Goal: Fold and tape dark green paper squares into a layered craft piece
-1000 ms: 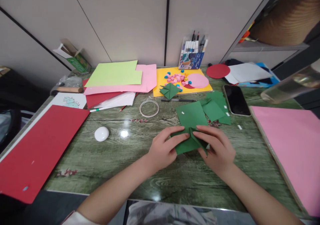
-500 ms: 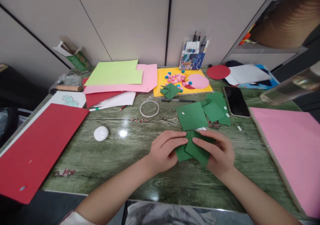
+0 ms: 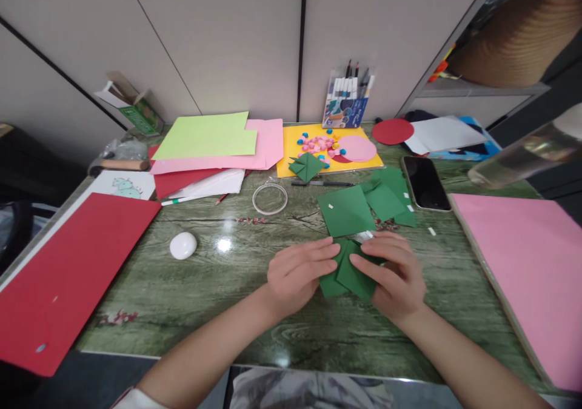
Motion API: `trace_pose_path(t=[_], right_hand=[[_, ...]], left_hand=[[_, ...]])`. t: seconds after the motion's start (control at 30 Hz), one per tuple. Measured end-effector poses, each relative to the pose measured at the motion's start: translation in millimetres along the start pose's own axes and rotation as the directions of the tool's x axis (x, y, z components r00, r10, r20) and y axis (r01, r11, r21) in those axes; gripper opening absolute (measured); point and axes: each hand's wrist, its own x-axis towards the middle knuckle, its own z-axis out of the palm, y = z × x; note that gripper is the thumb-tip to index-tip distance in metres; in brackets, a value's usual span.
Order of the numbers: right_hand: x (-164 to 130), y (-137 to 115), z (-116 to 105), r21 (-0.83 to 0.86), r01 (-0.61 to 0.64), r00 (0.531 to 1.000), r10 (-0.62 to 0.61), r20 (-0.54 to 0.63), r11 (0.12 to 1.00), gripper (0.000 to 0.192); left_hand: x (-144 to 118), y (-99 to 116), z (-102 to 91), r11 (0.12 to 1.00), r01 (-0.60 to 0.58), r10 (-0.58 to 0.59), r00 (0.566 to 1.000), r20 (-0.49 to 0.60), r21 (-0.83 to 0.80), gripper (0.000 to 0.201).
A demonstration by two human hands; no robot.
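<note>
Folded green paper (image 3: 357,275) lies between my hands near the table's front, with overlapping flaps. My left hand (image 3: 297,272) grips its left side, fingertips pressed on top and thumb hidden. On the right side my right hand (image 3: 398,272) holds the same paper, its index fingertip lying on the upper flap. Just beyond my fingers is a flat green paper square (image 3: 346,210) with a small white scrap on it. More green pieces (image 3: 388,198) overlap to its right. A finished-looking folded green paper shape (image 3: 307,166) rests at the edge of a yellow sheet (image 3: 286,160).
A phone (image 3: 426,183) and a pink sheet stack (image 3: 513,263) lie to the right. Leftward are a white roundish object (image 3: 183,246), a red sheet (image 3: 82,275) and a tape ring (image 3: 270,199). Behind stand a pen pack (image 3: 346,103) and a clear bottle (image 3: 522,148).
The left hand's fingers have flattened a little over the paper, and the right fingers have shifted slightly on it. The view has moved a little; both hands still hold the paper.
</note>
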Motion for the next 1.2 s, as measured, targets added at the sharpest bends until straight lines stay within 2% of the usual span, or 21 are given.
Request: trace_pose_path(t=[0.17,0.4,0.47,0.6,0.7,0.73,0.8,0.83,0.9,0.93,1.0,1.1,1.2], right_hand=[[-8,2,-1,0.006,-0.011,0.999,0.010,0.041,1.000,0.034],[-7,5,2,-0.101,0.046,0.998,-0.042,0.049,0.994,0.035],[-5,5,3,-0.088,0.051,0.998,-0.046,0.052,0.995,0.035],[-6,4,2,-0.073,0.041,0.998,-0.037,0.051,0.997,0.038],[-9,2,0,-0.083,0.047,0.992,-0.037,0.120,0.995,0.040],[-10,1,-1,-0.090,0.024,0.991,-0.012,0.136,0.996,0.043],[-10,-2,-2,-0.087,-0.104,0.988,0.114,0.106,0.991,0.053],[-10,-3,-2,-0.066,-0.199,0.976,0.204,0.074,0.978,0.059],[-7,-6,-2,-0.003,-0.383,0.923,0.383,0.044,0.924,0.066],[-6,-7,-2,0.013,-0.438,0.897,0.437,0.065,0.899,0.062],[-2,-8,-2,-0.008,-0.460,0.879,0.456,0.141,0.888,0.043],[3,-8,-3,-0.081,-0.363,0.909,0.372,0.187,0.928,0.023],[4,-7,-3,-0.127,-0.304,0.928,0.324,0.183,0.944,0.024]], left_hand=[[-1,1,2.0,0.999,0.032,-0.033,0.999,0.023,0.025,0.025],[-5,1,2.7,0.966,0.207,-0.225,0.968,0.112,0.153,0.046],[-4,1,2.6,0.971,0.188,-0.209,0.968,0.138,0.150,0.048],[-5,-1,1.8,0.986,0.115,-0.133,0.979,0.154,0.125,0.037],[-6,-3,-0.2,0.985,0.106,-0.125,0.983,0.136,0.135,0.033],[-6,-4,-1.2,0.984,0.110,-0.128,0.984,0.127,0.142,0.033],[-6,-4,-3.1,0.980,0.131,-0.147,0.984,0.105,0.152,0.033],[-5,-4,-3.8,0.978,0.142,-0.157,0.983,0.094,0.153,0.032],[-4,-4,-4.7,0.978,0.151,-0.162,0.984,0.067,0.146,0.030],[-3,-3,-4.6,0.979,0.151,-0.160,0.985,0.059,0.140,0.029],[-3,-3,-3.5,0.979,0.155,-0.163,0.985,0.053,0.132,0.027],[-4,-4,-0.2,0.974,0.184,-0.193,0.980,0.056,0.133,0.026],[-4,-8,2.7,0.967,0.198,-0.210,0.976,0.063,0.158,0.027]])
